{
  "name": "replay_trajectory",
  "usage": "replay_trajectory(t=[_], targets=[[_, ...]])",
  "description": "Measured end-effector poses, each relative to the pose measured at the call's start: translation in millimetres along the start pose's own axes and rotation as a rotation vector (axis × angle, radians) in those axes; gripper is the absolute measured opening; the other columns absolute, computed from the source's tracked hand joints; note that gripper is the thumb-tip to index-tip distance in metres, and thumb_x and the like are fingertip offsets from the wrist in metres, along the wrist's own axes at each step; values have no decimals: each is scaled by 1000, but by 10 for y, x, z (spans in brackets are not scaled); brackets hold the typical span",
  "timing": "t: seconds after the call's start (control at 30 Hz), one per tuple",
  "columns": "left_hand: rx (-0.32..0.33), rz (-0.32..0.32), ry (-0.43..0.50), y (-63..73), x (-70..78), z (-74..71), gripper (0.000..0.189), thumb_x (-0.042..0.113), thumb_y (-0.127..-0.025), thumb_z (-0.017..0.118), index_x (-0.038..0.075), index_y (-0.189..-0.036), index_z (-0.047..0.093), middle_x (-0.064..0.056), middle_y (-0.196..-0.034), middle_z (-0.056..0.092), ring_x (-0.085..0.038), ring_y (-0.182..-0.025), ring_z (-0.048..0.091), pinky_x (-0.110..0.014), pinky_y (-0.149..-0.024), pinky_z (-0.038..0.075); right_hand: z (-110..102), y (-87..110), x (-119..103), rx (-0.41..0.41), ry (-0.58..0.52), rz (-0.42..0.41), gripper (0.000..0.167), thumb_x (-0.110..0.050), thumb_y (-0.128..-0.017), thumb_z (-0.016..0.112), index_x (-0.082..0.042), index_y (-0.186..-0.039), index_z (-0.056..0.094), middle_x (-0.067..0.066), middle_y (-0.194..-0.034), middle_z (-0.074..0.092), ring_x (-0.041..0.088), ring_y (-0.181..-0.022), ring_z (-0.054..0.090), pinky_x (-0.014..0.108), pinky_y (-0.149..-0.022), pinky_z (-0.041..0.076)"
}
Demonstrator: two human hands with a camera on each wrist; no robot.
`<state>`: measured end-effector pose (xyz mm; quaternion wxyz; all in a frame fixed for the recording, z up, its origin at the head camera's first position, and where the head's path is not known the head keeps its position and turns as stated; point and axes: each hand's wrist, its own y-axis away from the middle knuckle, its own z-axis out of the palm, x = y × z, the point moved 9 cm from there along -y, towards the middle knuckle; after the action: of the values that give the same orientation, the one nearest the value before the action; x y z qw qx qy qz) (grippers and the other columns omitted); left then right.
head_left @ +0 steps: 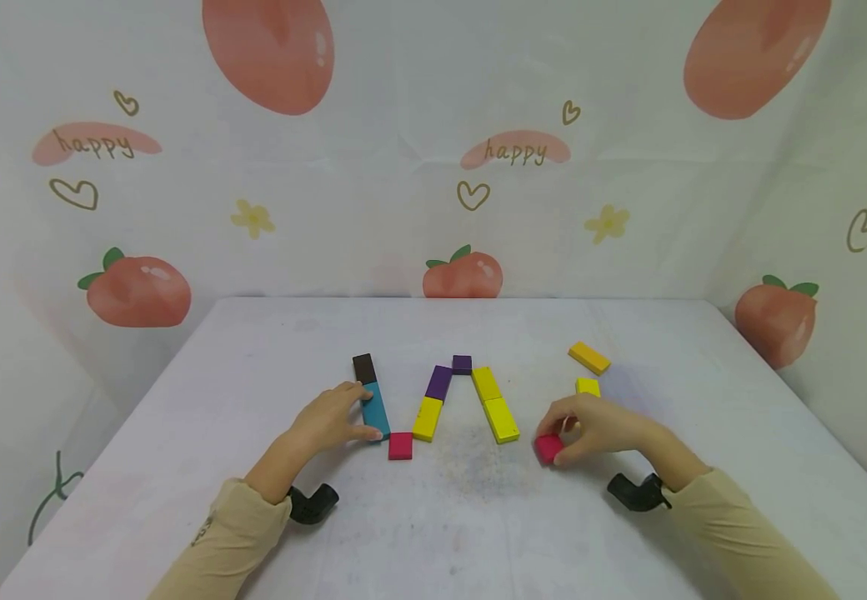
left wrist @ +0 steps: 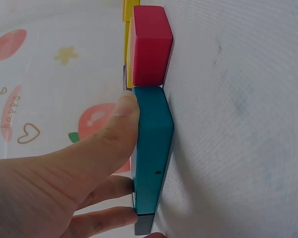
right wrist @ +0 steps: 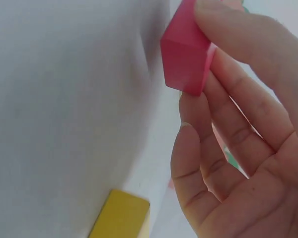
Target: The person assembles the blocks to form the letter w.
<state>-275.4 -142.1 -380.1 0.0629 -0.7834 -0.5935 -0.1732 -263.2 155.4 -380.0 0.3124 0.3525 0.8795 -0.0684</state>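
Note:
My left hand touches a flat blue block on the table. In the left wrist view the thumb and fingertips rest along the upper face of this blue block. A dark block meets its far end, and a red square block lies at its near end. My right hand pinches a second red block between thumb and fingers, low over the table. The right wrist view shows that red block tilted, with the little finger off it.
From the left red block, a yellow block and a purple block slant up to a small purple block. Two yellow blocks slope down from there. Beyond my right hand lie a yellow block and an orange-yellow block.

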Motion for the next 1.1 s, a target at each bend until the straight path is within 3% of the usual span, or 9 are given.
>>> replay_trajectory(t=[0.2, 0.53, 1.1], targets=[[2, 5, -9, 10, 1, 1, 66, 37, -76, 75, 1, -127, 53, -24, -136, 47, -41, -118, 50, -52, -98, 46, 48, -54, -44, 2, -19, -25, 27, -23, -78, 75, -11, -102, 68, 0, -98, 68, 5, -86, 56, 23, -78, 52], [-1, 1, -3, -1, -3, 6, 66, 37, -77, 75, 1, -128, 53, -23, -137, 47, -41, -119, 50, -52, -98, 45, 75, -107, -56, 20, -19, 26, 28, -24, -78, 75, -12, -102, 68, -1, -97, 68, 3, -85, 55, 23, -78, 52], [0, 6, -15, -5, -13, 17, 67, 37, -76, 75, 1, -127, 53, -23, -136, 48, -41, -119, 50, -52, -98, 45, 84, -166, -66, 66, 0, -1, 30, -23, -75, 77, -7, -98, 68, 2, -93, 69, 6, -81, 56, 21, -74, 53]])
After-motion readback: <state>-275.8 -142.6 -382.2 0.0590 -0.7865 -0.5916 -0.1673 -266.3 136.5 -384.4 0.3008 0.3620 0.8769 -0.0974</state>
